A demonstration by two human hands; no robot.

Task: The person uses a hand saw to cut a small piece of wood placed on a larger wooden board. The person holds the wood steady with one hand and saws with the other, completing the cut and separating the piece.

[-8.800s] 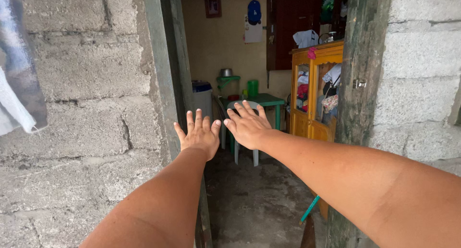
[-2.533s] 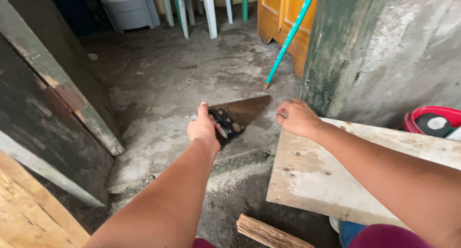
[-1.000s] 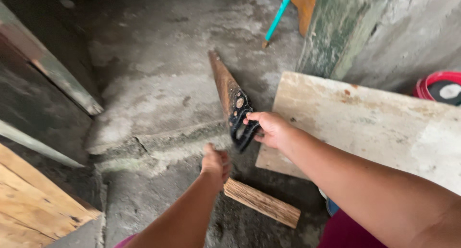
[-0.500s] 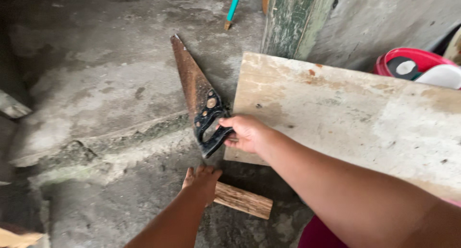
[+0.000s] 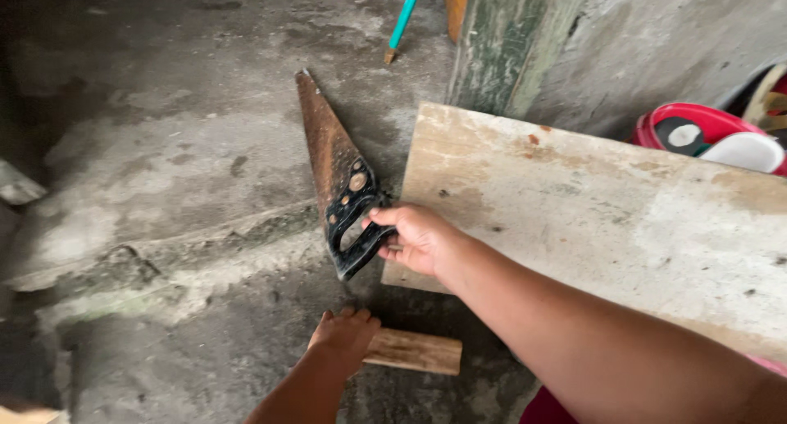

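From the head view, the right hand [image 5: 418,239] has its grip closed on the black handle of a rusty handsaw [image 5: 336,174] lying on the concrete floor [image 5: 164,161] just beside the plywood board's [image 5: 607,211] left edge, while the left hand [image 5: 344,338] closes over a wooden block [image 5: 414,352] below, open floor stretching leftward.

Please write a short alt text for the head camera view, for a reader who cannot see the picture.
Seen from above, the right hand grips the black handle of a rusty handsaw lying on a concrete floor, while the left hand rests on a short wood block. A pale worn board lies beside them.
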